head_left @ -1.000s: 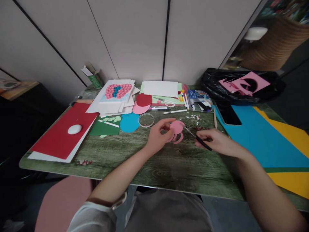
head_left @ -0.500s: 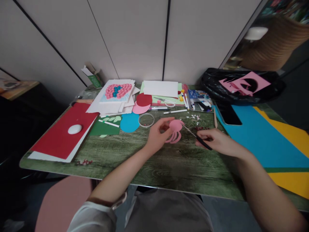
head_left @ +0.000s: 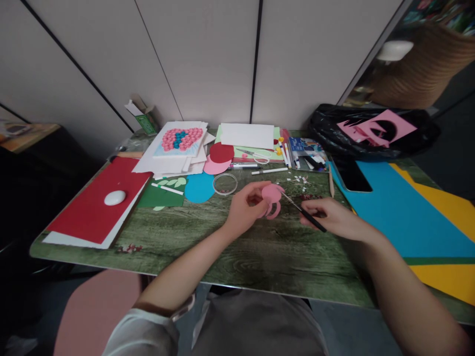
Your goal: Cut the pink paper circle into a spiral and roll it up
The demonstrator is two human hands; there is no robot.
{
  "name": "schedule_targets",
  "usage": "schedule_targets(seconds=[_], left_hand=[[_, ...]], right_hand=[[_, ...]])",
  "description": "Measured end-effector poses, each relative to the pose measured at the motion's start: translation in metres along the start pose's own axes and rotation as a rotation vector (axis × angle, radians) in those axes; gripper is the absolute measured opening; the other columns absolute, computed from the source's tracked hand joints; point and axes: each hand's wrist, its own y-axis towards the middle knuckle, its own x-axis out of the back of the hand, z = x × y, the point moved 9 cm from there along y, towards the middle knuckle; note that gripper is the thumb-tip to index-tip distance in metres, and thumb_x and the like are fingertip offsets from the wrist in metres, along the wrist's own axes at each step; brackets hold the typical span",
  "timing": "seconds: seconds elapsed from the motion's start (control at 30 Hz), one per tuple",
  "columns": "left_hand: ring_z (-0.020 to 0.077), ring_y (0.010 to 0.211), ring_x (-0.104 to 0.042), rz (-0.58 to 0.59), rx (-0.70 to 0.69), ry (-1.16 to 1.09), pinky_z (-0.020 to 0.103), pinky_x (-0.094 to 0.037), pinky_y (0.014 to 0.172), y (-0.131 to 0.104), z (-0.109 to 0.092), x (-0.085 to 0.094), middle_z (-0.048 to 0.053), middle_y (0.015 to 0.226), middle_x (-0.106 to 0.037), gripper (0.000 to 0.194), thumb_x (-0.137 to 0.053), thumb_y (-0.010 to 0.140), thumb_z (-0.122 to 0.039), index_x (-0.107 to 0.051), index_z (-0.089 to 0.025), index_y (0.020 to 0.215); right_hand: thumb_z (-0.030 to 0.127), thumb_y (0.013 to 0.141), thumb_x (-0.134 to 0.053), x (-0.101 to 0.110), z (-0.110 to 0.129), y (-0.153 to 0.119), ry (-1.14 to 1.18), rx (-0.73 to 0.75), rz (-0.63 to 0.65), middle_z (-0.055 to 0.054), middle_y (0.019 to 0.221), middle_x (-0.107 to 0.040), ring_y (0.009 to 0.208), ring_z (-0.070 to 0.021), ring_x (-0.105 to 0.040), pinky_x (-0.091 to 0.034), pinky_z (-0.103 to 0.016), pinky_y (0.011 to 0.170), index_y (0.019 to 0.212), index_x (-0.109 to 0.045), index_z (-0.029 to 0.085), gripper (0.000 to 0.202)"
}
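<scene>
Between the fingers and thumb of my left hand (head_left: 243, 206) is a round piece of pink paper (head_left: 272, 193), with a curled pink strip hanging below it. My right hand (head_left: 334, 216) is closed on black-handled scissors (head_left: 310, 217), whose blades point up and left and meet the right edge of the pink paper. Just beyond my hands lie small paper scraps (head_left: 299, 181) and a clear ring (head_left: 224, 184). A blue paper circle (head_left: 199, 188) is to the left of the ring.
Red paper (head_left: 100, 207) bearing a white oval object (head_left: 115, 198) lies at the left. White sheets with a pink and blue design (head_left: 181, 140) stand behind. At the right are blue paper (head_left: 401, 212), a phone (head_left: 352, 174) and a black bag (head_left: 322, 123) holding cut pink paper.
The pink paper has turned slightly and moved a little to the right in my left hand; its hanging strips look different. The scissors have barely moved.
</scene>
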Motion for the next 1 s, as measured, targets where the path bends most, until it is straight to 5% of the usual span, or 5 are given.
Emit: schedule_targets(seconds=[1.0], left_hand=[[0.0111,0.072,-0.054,-0.054,-0.038,0.080,0.024,-0.043,0.067,0.001,-0.006,0.007,0.001,0.079,-0.060,0.034,-0.060,0.075,-0.015,-0.061,-0.020,0.108]], right_hand=[[0.041,0.075,-0.059,0.003,-0.003,-0.002,-0.066,-0.022,0.022,0.006,0.056,-0.027,0.055,-0.0087,-0.027,-0.022,-0.022,0.049,0.057,-0.031,0.020,0.040]])
